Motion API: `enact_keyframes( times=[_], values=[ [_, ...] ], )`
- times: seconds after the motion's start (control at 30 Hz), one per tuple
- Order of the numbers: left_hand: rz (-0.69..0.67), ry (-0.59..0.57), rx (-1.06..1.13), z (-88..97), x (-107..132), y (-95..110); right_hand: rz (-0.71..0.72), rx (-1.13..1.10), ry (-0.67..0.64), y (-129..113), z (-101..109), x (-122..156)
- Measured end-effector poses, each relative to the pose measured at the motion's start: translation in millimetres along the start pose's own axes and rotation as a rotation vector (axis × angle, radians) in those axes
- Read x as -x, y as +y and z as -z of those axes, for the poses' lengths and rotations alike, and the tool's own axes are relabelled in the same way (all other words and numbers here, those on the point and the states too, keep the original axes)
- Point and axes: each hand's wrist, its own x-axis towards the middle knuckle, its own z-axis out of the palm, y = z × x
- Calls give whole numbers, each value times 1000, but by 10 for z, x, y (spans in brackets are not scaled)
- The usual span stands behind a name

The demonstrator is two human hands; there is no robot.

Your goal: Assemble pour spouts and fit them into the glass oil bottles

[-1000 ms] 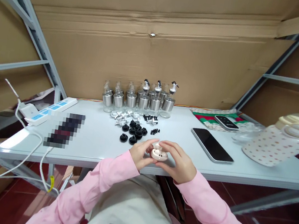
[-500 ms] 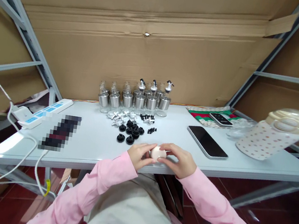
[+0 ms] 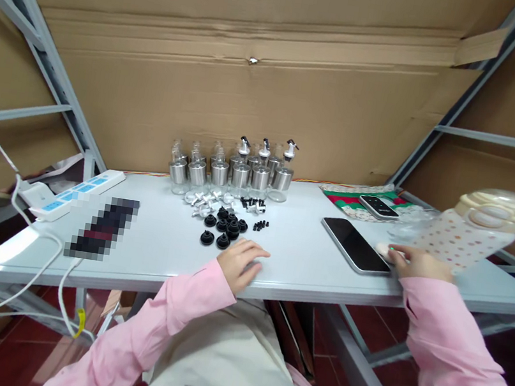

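My right hand (image 3: pixel 425 266) is at the right side of the table, with its fingers closed round a small white rounded case (image 3: pixel 382 249). A tiny green light shows by its fingertips. The case is beside the right edge of a black-screened phone (image 3: pixel 356 246). By the front edge of the table, my left hand (image 3: pixel 242 263) holds nothing, its fingers apart. Just beyond it lie several black round stoppers (image 3: pixel 231 229). Behind these are white-and-silver spout pieces (image 3: pixel 210 201) and small black bits (image 3: pixel 261 225).
Glass bottles with steel sleeves (image 3: pixel 241 174) stand in rows at the back, some topped with pourers (image 3: pixel 265 148). A dotted drinking bottle (image 3: pixel 468 237) and a remote-like device (image 3: pixel 378 207) are on the right. On the left are a power strip (image 3: pixel 78 195) and a blurred-out dark object (image 3: pixel 102 228).
My right hand has moved right with the white case, from in front of me to beside the phone. My left hand has let go of the case and stays in place.
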Motion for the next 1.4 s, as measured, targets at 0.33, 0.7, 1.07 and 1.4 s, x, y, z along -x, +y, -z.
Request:
enact_keyframes(
  times=[0.33, 0.7, 1.07, 1.4],
  values=[
    [32, 155, -258, 856, -576, -232, -7, -239, -179, -1824, -84, -458],
    [376, 21, -441, 608, -640, -943, 437, 73, -489, -2274, -1173, -1290],
    [241, 96, -419, 572, -633, -900, -18, -879, -486, -2169, -1231, -1211],
    [-38, 89, -433, 555, -646, -806, -216, -1501, -894, -2454, -1090, -1038]
  ],
)
